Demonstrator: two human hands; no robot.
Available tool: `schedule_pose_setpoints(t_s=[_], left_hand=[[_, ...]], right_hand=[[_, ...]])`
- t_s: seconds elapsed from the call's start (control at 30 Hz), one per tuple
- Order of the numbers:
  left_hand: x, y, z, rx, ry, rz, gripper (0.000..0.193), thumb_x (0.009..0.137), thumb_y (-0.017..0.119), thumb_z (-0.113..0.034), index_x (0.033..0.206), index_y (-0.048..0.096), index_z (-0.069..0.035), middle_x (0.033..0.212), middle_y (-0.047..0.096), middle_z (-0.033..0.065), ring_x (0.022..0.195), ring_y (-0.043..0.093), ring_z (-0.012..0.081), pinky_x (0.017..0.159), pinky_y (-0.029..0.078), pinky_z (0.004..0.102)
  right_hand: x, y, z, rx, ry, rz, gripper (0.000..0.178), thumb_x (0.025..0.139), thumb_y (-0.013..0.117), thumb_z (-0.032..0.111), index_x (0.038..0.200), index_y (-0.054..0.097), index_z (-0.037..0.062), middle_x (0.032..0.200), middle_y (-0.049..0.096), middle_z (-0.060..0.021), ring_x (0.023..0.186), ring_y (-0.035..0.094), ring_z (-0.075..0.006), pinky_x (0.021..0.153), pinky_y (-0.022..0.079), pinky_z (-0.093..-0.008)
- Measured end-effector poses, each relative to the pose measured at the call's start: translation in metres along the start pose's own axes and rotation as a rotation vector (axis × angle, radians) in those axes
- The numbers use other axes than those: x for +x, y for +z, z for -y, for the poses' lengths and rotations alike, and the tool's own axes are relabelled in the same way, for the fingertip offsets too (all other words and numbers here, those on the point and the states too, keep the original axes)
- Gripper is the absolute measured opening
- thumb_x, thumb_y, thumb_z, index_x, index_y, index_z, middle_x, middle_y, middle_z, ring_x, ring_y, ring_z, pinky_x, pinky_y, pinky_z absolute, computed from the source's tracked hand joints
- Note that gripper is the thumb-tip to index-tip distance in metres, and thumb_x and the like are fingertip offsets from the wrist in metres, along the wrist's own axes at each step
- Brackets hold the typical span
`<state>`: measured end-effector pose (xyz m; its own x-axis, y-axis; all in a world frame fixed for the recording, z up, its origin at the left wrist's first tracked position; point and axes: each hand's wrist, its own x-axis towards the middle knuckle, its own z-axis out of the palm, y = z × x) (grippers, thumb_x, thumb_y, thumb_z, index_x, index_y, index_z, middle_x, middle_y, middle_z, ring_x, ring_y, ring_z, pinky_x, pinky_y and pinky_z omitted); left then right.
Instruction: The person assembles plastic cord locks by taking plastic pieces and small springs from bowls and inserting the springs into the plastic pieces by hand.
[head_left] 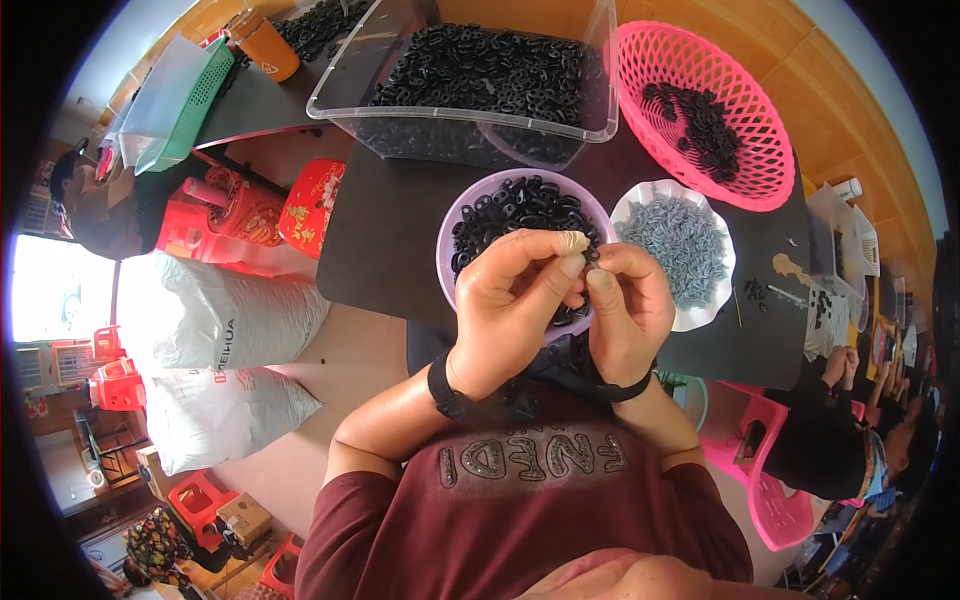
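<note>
"White sacks (225,315) slump on the floor to the person's left, with a red stool (312,208) closer to the dark bench (375,245). What's on that bench?"

"Clear tub (465,125) at the back, heaped with black parts (480,65). Beside it, on the right, a pink basket (765,135) holding more of them."

"And nearer the person?"

"A purple bowl (444,240), also full of black parts, and just right of it a wavy-edged white dish (728,255) of grey bits (675,245)."

"What are the hands doing?"

"They meet above the bowl. The left hand (515,295) pinches a small dark piece (590,257) between thumb and forefinger, a pale wrap (572,242) round one fingertip."

"The right hand (630,310) too?"

"Yes, thumb and forefinger pinch the same piece from the other side. The fingers hide most of it, so I can't tell its shape."

"Anything loose?"

"Some dark scraps (757,294) lie on the bench, right of the dish."
</note>
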<state>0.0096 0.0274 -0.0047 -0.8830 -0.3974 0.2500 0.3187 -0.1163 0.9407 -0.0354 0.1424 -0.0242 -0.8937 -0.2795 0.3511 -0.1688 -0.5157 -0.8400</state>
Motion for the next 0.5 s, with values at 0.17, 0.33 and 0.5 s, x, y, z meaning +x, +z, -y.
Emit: schedule_pose_setpoints(t_s=[0.17,0.33,0.5], left_hand=[[0.002,-0.005,-0.007,-0.127,-0.176,0.019,0.017,0.092,0.062,0.001,0.108,0.064,0.003,0.091,0.068,0.0063,0.076,0.064,0.0095,0.067,0.054,0.0219],[0.016,-0.011,-0.023,-0.091,-0.244,0.090,0.013,0.091,0.062,0.002,0.104,0.063,0.003,0.090,0.068,0.0073,0.074,0.064,0.0094,0.066,0.054,0.0213],[0.040,-0.023,-0.037,0.166,-0.244,0.294,0.019,0.090,0.066,-0.001,0.108,0.062,0.004,0.091,0.068,0.0075,0.073,0.063,0.0093,0.066,0.053,0.0221]], right_hand=[[-0.002,-0.013,-0.002,0.028,0.024,0.054,0.017,0.093,0.062,0.004,0.109,0.059,-0.0031,0.098,0.063,-0.0080,0.084,0.062,-0.0123,0.076,0.051,-0.0252],[0.012,-0.017,0.013,0.072,0.211,0.087,0.023,0.095,0.061,0.008,0.114,0.059,-0.0052,0.096,0.066,-0.0085,0.082,0.063,-0.0133,0.075,0.052,-0.0269],[0.037,-0.018,0.027,-0.135,0.353,0.222,0.020,0.092,0.065,0.008,0.108,0.064,-0.0041,0.086,0.066,-0.0061,0.072,0.062,-0.0099,0.067,0.051,-0.0223]])
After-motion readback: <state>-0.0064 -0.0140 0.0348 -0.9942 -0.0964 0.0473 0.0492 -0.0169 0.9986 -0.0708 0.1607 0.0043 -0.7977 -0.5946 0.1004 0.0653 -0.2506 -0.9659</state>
